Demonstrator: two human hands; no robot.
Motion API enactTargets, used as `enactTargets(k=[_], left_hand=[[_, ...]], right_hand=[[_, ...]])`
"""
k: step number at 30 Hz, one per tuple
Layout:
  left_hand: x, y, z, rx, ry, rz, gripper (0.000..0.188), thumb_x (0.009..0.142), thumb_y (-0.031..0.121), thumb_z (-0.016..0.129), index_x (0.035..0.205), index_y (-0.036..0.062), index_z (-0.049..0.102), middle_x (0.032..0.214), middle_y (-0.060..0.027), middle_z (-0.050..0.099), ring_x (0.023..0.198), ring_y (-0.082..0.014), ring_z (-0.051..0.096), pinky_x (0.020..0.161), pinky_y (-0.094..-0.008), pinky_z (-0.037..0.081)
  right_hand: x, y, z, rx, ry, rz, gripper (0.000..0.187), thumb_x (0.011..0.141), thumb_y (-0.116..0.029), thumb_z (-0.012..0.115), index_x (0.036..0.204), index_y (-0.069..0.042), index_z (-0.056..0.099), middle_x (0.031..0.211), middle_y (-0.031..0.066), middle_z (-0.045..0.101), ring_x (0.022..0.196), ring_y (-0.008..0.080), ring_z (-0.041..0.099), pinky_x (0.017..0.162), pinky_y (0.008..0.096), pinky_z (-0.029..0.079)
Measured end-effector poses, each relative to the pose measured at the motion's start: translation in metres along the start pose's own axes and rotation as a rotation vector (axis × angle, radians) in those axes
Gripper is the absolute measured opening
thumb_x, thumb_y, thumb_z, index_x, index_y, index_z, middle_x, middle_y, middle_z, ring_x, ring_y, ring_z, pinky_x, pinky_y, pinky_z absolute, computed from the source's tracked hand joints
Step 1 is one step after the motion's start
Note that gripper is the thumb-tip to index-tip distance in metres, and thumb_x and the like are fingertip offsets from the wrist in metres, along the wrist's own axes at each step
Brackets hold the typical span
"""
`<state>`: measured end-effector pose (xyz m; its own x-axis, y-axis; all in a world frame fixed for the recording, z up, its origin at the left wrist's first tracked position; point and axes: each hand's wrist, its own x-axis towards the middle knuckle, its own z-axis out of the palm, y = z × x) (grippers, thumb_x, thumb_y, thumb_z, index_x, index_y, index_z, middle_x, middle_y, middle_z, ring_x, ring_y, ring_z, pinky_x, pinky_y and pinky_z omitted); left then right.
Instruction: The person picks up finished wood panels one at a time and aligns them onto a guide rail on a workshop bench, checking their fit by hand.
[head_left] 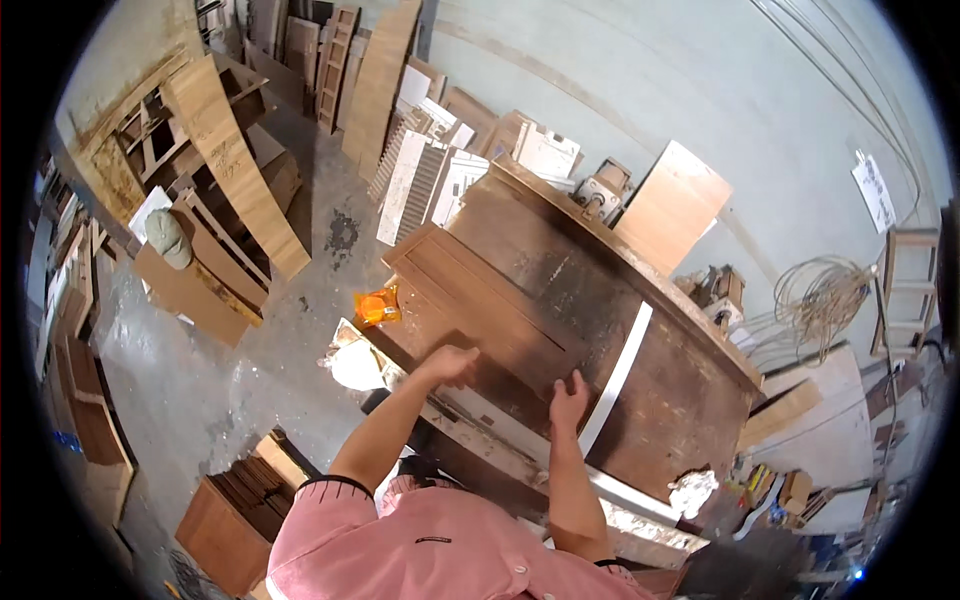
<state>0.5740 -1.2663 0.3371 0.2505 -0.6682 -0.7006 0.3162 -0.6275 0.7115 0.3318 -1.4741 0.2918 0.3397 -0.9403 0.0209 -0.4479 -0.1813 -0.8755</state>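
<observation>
A brown wooden panel [470,290] with a framed, recessed face lies slantwise on a dark workbench [690,420]. Over its near edge hovers my left hand [453,366], fingers loosely bent toward the right, with no object visible in it. My right hand [569,402] is by the panel's right end, thumb and fingers apart and nothing between them. Just right of that hand, a long white strip [617,378] lies across the bench. Whether either hand touches the panel is hard to tell.
An orange packet [377,306] rests at the bench's left end, near a white-stained container [356,366]. Crumpled white material [692,492] sits at the right corner. Boards [235,160] lean at the left; a wooden box [228,530] stands near left. Coiled cable [822,300] hangs on the wall.
</observation>
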Motion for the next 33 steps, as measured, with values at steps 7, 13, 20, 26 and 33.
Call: enactTargets(k=[7, 13, 20, 26, 33], left_hand=[[0.015, -0.007, 0.012, 0.575, 0.579, 0.752, 0.026, 0.09, 0.028, 0.07, 0.109, 0.0109, 0.071, 0.12, -0.0177, 0.069, 0.112, -0.0397, 0.063, 0.092, -0.0484, 0.053], [0.045, 0.0, 0.008, 1.163, 0.429, 0.715, 0.065, 0.09, 0.036, 0.072, 0.149, 0.02, 0.05, 0.163, -0.0142, 0.035, 0.153, -0.035, 0.026, 0.117, -0.0656, 0.025], [0.037, 0.009, 0.017, 1.223, 0.403, 0.495, 0.072, 0.093, 0.041, 0.068, 0.157, 0.0221, 0.04, 0.17, -0.0127, 0.021, 0.157, -0.0341, 0.018, 0.121, -0.066, 0.016], [0.021, -0.01, 0.064, 1.14, 0.45, 0.586, 0.056, 0.095, 0.031, 0.067, 0.146, 0.0129, 0.053, 0.164, -0.0158, 0.032, 0.155, -0.0371, 0.023, 0.122, -0.0636, 0.017], [-0.003, -0.041, 0.172, 1.155, 0.511, 0.683, 0.047, 0.099, 0.028, 0.062, 0.143, 0.0096, 0.056, 0.163, -0.016, 0.035, 0.154, -0.0377, 0.024, 0.122, -0.0649, 0.016]], right_hand=[[-0.031, 0.008, -0.077, -0.764, 0.063, 0.183, 0.061, 0.088, -0.028, 0.074, 0.146, -0.021, 0.055, 0.155, 0.0164, 0.04, 0.135, 0.0426, 0.045, 0.109, 0.0594, 0.04], [-0.048, 0.048, -0.102, -0.637, 0.234, 0.178, 0.054, 0.088, -0.035, 0.076, 0.138, -0.019, 0.064, 0.128, 0.0182, 0.058, 0.119, 0.0414, 0.054, 0.101, 0.0507, 0.046], [-0.056, 0.05, -0.096, -0.664, 0.201, 0.115, 0.059, 0.084, -0.033, 0.078, 0.14, -0.023, 0.061, 0.126, 0.0136, 0.055, 0.113, 0.0415, 0.055, 0.096, 0.0525, 0.048], [-0.083, 0.04, -0.124, -0.666, 0.065, 0.016, 0.052, 0.089, -0.026, 0.07, 0.139, -0.016, 0.059, 0.127, 0.016, 0.057, 0.114, 0.0409, 0.058, 0.095, 0.0516, 0.051], [-0.08, 0.036, -0.151, -0.656, -0.017, 0.099, 0.059, 0.083, -0.026, 0.078, 0.138, -0.018, 0.059, 0.131, 0.0145, 0.055, 0.117, 0.0366, 0.057, 0.095, 0.0533, 0.047]])
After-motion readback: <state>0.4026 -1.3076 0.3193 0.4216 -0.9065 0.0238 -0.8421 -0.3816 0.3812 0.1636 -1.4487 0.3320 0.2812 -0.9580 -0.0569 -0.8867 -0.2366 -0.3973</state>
